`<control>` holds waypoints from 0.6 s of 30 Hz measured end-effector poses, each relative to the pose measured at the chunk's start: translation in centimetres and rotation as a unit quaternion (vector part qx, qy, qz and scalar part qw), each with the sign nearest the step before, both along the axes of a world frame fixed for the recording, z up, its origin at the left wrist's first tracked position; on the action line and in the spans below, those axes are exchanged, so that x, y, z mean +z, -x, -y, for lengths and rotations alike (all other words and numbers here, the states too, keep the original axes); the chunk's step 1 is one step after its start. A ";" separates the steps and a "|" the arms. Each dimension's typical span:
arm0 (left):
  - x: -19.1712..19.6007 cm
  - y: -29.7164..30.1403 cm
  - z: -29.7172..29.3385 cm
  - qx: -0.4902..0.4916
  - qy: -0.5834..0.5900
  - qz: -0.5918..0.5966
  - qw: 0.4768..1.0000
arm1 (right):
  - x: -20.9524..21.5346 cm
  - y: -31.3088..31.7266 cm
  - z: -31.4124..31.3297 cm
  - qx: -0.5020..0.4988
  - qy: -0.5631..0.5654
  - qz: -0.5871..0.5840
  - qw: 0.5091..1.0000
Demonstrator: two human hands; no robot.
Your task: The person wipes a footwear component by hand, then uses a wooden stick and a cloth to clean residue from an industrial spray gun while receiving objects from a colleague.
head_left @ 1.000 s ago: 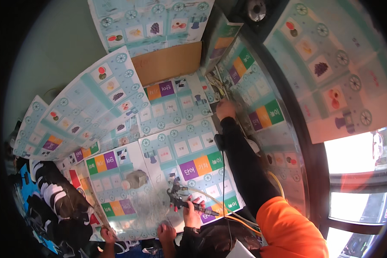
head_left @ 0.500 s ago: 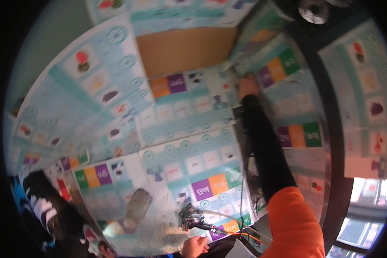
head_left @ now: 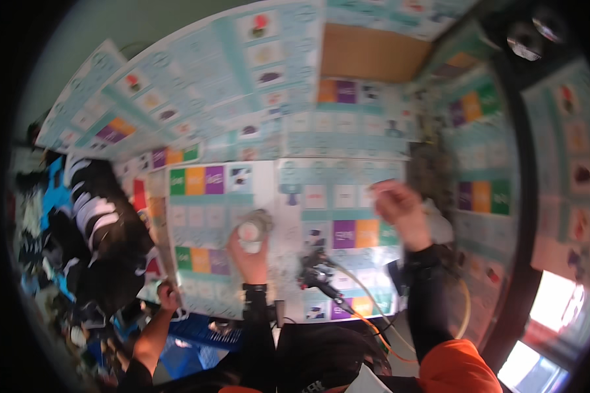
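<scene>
My left hand (head_left: 248, 252) is wrapped around a small greyish bottle (head_left: 251, 230) whose pale round end faces up, just above the printed sheets (head_left: 203, 216) that cover the table. My right hand (head_left: 398, 208) hovers over the sheets to the right, its fingers curled; it is too blurred to show whether anything is in it. Between my two forearms, a black tool (head_left: 316, 274) with thin cables lies on the sheets.
An orange cable (head_left: 373, 327) runs from the tool toward my body. A bare brown board (head_left: 372, 54) shows at the back. Another person's hand (head_left: 168, 296) grips the near left edge of the sheets beside a black-and-white striped sleeve (head_left: 95, 216). A blue crate (head_left: 196, 331) sits below.
My right arm has pulled back from the far part of the table to the middle. The bottle, which lay on the sheets, is now in my left hand.
</scene>
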State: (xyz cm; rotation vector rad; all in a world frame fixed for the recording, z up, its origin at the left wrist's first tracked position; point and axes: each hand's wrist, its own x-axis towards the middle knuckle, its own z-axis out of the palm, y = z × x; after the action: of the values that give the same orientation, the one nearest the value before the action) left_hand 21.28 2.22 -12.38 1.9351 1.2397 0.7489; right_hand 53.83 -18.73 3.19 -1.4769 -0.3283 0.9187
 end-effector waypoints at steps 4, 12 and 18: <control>7.3 -2.7 0.3 -0.034 -0.089 -0.049 0.994 | 5.9 5.0 1.8 0.008 -0.005 -0.009 1.000; 16.2 -4.5 4.2 -0.154 -0.189 -0.107 0.964 | 6.8 9.0 3.8 -0.023 -0.021 0.159 0.987; 18.7 -2.8 8.3 -0.138 -0.210 -0.155 0.955 | 9.1 11.6 0.7 0.061 0.151 0.319 0.934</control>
State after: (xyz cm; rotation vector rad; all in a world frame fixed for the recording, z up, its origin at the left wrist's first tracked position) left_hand 24.03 -6.05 6.29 2.5922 1.0044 0.6110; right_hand 42.24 -19.46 12.29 -2.0473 -0.7871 0.5751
